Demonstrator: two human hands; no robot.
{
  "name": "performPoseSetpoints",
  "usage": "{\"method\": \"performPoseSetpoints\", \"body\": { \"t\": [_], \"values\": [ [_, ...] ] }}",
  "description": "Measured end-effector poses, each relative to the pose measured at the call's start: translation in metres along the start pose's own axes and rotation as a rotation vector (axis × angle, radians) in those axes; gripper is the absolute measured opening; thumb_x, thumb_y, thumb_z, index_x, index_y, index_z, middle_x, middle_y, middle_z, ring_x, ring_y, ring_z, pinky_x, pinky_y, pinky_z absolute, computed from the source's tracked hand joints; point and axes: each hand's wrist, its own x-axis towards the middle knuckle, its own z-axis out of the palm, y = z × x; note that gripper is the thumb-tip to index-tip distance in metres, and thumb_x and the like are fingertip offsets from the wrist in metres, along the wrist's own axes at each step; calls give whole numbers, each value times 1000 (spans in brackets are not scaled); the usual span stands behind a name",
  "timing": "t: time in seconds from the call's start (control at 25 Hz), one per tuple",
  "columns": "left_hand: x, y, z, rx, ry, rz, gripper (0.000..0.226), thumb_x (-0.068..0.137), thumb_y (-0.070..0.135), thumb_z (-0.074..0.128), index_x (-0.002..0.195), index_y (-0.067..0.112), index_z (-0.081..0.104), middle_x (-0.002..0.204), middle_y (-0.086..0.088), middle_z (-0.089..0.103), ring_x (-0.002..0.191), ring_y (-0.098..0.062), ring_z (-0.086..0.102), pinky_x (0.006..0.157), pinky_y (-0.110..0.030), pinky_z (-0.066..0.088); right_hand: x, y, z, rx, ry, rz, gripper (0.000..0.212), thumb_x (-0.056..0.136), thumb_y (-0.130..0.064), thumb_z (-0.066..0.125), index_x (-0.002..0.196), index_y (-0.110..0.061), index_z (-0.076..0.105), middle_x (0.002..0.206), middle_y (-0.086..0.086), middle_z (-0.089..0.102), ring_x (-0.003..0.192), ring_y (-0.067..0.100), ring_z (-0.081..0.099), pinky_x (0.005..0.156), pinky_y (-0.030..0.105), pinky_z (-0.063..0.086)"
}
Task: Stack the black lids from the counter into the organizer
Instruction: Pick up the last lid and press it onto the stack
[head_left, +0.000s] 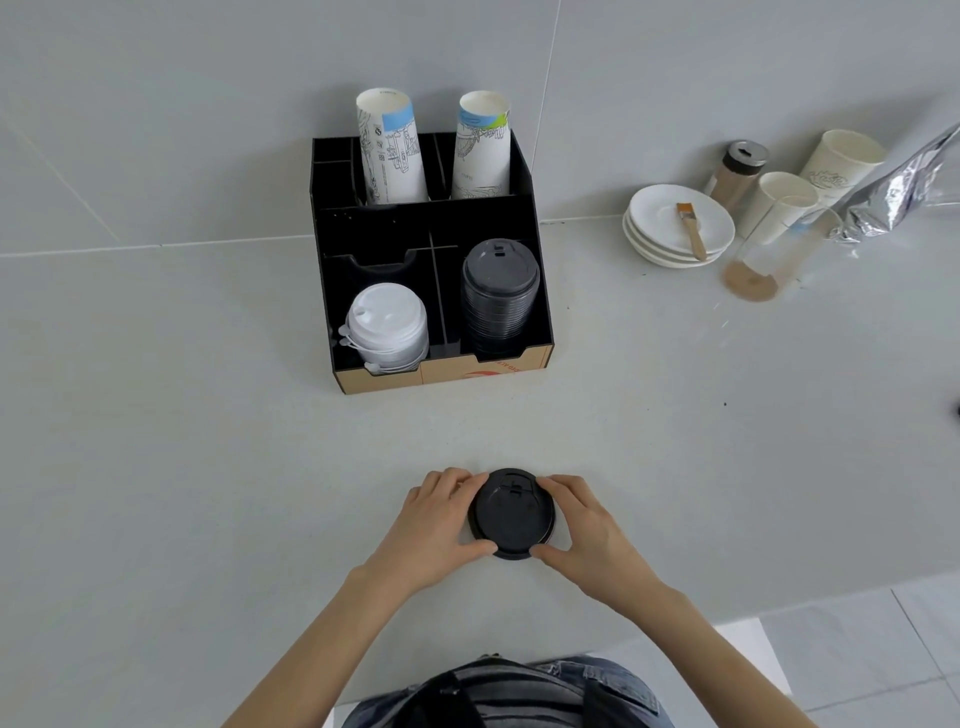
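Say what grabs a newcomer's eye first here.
Both hands, left hand and right hand, grip a round black plastic lid on the grey counter near the front edge. Behind it, the black compartmented organizer holds a tall stack of black lids front right, white lids front left, and two printed paper cup stacks at the back.

A pale grey tabletop carries the black organizer, a black lid, stacked saucers, paper cups, a shaker, a foil bag.

Left hand and right hand grip one black lid on the counter. The organizer holds a black lid stack front right.
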Motion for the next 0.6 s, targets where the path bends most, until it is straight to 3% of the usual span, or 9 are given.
{"method": "performPoseSetpoints", "body": {
  "t": [0.32, 0.6],
  "values": [
    [5, 3, -19, -117, 138, -16, 66, 80, 41, 58, 135, 22, 26, 135, -2, 35, 125, -19, 32, 105, -31, 27, 14, -12, -23, 28, 64, -104, 60, 81, -16, 61, 133, -18, 32, 136, -2, 40, 123, 12, 42, 95, 8, 25],
    [22, 16, -52, -236, 327, 10, 65, 77, 38, 64, 132, 22, 32, 132, -2, 39, 120, -18, 39, 106, -36, 34, 39, -29, -56, 23, 157, -203, 61, 80, -16, 64, 133, -16, 34, 139, 0, 41, 125, 11, 39, 97, 5, 20]
  ]
}}
